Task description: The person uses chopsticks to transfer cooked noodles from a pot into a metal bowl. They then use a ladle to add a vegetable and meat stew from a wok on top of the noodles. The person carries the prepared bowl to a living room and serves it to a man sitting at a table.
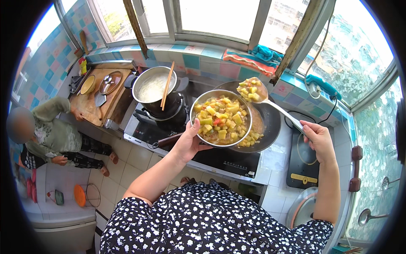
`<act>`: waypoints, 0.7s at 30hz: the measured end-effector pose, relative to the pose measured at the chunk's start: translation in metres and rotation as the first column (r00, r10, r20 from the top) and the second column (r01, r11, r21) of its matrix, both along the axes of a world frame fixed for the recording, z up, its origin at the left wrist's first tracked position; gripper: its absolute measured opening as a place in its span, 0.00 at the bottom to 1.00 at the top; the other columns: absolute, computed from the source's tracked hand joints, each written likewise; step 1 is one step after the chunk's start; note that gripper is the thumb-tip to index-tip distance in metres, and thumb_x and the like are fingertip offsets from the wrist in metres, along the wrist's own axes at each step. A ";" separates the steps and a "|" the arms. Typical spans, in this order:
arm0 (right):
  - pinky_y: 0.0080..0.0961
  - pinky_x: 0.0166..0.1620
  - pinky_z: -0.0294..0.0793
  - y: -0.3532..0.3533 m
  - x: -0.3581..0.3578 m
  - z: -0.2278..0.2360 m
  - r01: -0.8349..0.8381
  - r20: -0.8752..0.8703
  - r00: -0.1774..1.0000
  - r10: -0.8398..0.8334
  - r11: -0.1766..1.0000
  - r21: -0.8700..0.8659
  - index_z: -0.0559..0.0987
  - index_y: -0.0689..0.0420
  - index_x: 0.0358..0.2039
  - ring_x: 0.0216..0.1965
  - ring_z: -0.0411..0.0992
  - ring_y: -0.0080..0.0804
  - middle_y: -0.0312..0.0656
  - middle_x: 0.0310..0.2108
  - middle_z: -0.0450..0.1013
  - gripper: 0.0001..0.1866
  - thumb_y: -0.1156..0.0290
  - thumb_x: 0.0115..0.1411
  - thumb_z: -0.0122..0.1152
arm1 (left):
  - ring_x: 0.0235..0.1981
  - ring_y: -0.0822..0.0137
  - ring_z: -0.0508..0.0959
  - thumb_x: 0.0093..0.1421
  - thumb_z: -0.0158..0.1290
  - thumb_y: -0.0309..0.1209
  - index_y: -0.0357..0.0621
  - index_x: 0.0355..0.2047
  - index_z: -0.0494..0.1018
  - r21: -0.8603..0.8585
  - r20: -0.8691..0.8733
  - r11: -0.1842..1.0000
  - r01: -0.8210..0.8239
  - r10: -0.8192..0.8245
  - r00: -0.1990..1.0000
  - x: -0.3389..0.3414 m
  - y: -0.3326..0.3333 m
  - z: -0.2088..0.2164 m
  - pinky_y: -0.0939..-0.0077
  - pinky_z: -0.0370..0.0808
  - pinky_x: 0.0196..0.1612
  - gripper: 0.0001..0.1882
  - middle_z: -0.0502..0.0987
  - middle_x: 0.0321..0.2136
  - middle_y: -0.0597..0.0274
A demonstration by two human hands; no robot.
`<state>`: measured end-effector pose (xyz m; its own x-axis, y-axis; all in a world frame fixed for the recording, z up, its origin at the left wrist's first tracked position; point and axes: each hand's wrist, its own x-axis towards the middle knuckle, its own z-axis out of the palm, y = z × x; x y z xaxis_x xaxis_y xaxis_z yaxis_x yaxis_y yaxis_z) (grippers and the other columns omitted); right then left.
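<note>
My left hand [190, 146] grips the rim of a round metal bowl [250, 127], thumb over the near left edge. Diced yellow-green vegetables with bits of red [220, 116] fill the bowl. My right hand [316, 139] is closed around the handle of a ladle [281, 111]. Its scoop, heaped with the same diced food, is raised just beyond the bowl's far right side. Below both sits a dark wok [270, 131] on the stove, with brothy diced food in it. The bowl hides part of the wok.
A pot of pale liquid [153, 84] stands on the left burner, with chopsticks [167, 86] across its rim. Another person [57, 131] stands at left, by a wooden board [86, 103]. A black induction cooker [302, 165] lies right of the stove. Windows line the back.
</note>
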<state>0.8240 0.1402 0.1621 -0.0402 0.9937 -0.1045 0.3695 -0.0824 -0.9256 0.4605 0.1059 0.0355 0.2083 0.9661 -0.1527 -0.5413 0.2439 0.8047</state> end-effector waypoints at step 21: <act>0.20 0.29 0.69 -0.001 0.024 -0.033 0.018 0.584 0.804 -0.113 0.986 0.167 0.80 0.57 0.40 0.21 0.72 0.22 0.39 0.20 0.74 0.13 0.67 0.57 0.55 | 0.52 0.61 0.71 0.59 0.45 0.55 0.49 0.58 0.46 0.096 -0.025 0.995 -0.023 0.026 0.999 0.002 -0.005 0.005 0.63 0.79 0.44 0.36 0.62 0.54 0.55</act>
<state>0.8479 0.1391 0.1296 0.0474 0.9971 0.0591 0.8458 -0.0086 -0.5334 0.4627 0.1006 0.0407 0.1814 0.9813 -0.0643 -0.5246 0.1519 0.8377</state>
